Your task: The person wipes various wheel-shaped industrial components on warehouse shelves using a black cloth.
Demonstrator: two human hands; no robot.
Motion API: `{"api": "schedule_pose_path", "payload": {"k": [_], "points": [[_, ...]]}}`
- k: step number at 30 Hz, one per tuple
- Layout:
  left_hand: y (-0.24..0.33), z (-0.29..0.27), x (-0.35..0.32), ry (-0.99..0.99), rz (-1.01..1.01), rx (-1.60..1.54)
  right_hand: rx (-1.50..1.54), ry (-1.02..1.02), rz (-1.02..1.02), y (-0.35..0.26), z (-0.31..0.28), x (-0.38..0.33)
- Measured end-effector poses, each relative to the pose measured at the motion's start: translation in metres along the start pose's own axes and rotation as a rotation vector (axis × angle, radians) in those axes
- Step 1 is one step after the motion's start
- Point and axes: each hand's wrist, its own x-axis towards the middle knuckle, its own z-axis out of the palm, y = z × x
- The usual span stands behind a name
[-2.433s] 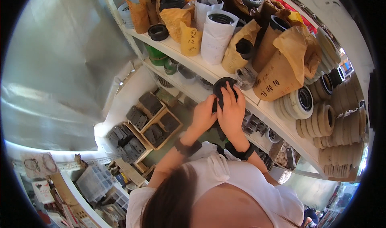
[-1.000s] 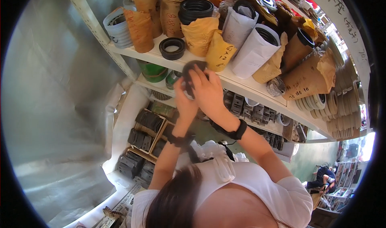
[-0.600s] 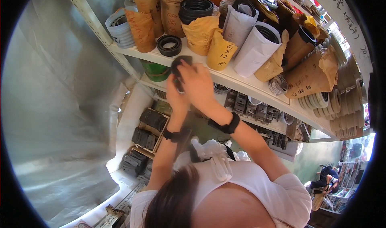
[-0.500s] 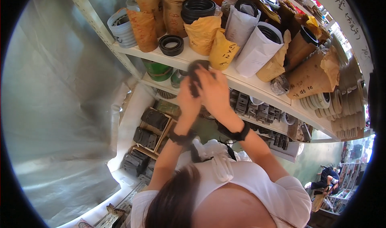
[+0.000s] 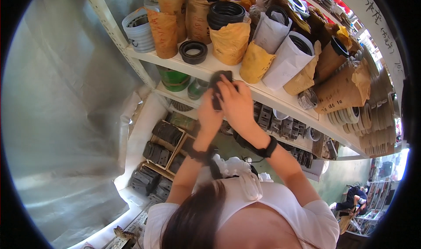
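Both my hands meet in front of the shelf's edge, around a dark round piece, seemingly a black rubber seal ring (image 5: 218, 78), partly hidden by fingers and blurred. My left hand (image 5: 210, 114) grips it from the left and below. Curled over its upper right side are the fingers of my right hand (image 5: 237, 105). Just beyond, another black seal ring (image 5: 201, 58) lies flat on the white shelf (image 5: 175, 64). To its right stand a yellow paper-wrapped roll of black rings (image 5: 230, 45) and a smaller yellow paper packet (image 5: 255, 64).
White paper-wrapped rolls (image 5: 287, 62) and brown paper rolls (image 5: 335, 89) line the shelf to the right. A white ribbed roll (image 5: 139, 34) stands at the left end. Below are a green container (image 5: 174, 80) and boxes of dark parts (image 5: 166, 132). Grey sheeting (image 5: 66, 117) hangs at left.
The view has shifted slightly, so the shelf goods appear a little further right and lower. Both hands stay on the dark ring, with the fingers moved a little around it.
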Motion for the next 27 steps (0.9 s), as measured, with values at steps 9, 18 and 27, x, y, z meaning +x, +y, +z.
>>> {"api": "schedule_pose_path", "payload": {"k": [9,18,27], "points": [[-0.025,-0.044,0.023,0.078,-0.038,0.143,0.080,0.117,-0.125,-0.031,0.064,0.021],[-0.051,-0.046,-0.064,-0.059,-0.085,0.319,0.397,-0.191,0.049,-0.023,0.057,-0.065],[-0.034,-0.013,-0.066,-0.413,0.341,0.315,0.559,-0.468,0.497,0.046,0.001,-0.130]]}}
